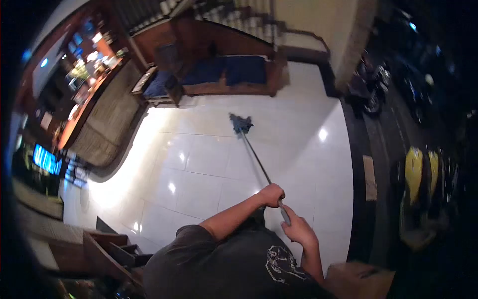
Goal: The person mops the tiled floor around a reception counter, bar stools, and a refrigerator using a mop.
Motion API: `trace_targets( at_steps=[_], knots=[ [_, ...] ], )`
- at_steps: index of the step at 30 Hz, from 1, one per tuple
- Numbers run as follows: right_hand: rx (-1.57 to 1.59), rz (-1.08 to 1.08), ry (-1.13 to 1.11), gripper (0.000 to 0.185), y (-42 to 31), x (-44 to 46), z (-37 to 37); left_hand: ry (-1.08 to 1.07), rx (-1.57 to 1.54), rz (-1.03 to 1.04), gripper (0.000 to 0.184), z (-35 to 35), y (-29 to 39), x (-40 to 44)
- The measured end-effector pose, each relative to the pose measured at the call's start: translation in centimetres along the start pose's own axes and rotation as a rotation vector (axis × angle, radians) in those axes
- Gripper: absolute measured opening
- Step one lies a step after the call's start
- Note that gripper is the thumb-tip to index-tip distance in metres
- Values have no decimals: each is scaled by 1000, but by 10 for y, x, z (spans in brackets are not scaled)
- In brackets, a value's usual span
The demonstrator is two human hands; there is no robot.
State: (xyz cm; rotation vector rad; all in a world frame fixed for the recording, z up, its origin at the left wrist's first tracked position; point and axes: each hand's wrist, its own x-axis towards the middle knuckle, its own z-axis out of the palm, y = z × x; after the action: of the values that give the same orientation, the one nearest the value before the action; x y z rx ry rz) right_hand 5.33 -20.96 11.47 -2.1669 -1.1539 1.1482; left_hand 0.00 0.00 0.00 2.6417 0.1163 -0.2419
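A mop (258, 160) with a long thin pole stretches forward from my body across the white tiled floor (209, 164). Its blue-grey mop head (241, 124) lies on the tiles, ahead of my hands and a little to the left. My left hand (271, 195) is wrapped round the pole. Closer to my body, my right hand (299, 229) grips the grey end of the handle, with the index finger lying along it. Both hands are closed on the same pole, the left one farther forward.
A wooden bench (229, 89) with blue cushions and a chair (163, 87) stand at the far wall. The curved counter (107, 122) is at left. A dark edge borders the floor at right, with motorcycles (371, 87) beyond. A cardboard box (358, 281) is near my right arm.
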Motion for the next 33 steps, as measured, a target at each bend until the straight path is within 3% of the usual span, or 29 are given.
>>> trace_targets(
  at_steps=[5, 6, 9, 14, 17, 22, 25, 26, 29, 33],
  knots=[
    [-239, -75, -66, 61, -37, 18, -11, 245, -173, -167, 11, 25, -22, -39],
    [-183, -155, -63, 58, -80, 47, 30, 222, -81, -280, 11, -4, -72, -106],
    [-282, -285, -67, 52, -98, 77, 50, 286, -166, -393, 11, 17, -102, -142],
    [-430, -369, -331, 50, -191, 148, 132, 423, -219, -565, 13, 37, -180, -259],
    [-558, -478, -426, 43, -260, 182, 181, 693, -220, -518, 17, 38, -231, -319],
    [-565, -609, -461, 39, -367, 240, 261, 902, -136, -647, 20, 29, -329, -404],
    [-565, -707, -474, 48, -402, 295, 325, 1082, -182, -730, 24, 16, -365, -457],
    [-588, -713, -482, 49, -410, 311, 342, 1097, -132, -706, 32, 5, -365, -470],
    [-639, -741, -505, 47, -425, 344, 367, 1058, -50, -771, 29, -14, -376, -487],
    [-613, -779, -570, 46, -426, 355, 334, 913, -124, -721, 25, -43, -386, -475]
  ],
)
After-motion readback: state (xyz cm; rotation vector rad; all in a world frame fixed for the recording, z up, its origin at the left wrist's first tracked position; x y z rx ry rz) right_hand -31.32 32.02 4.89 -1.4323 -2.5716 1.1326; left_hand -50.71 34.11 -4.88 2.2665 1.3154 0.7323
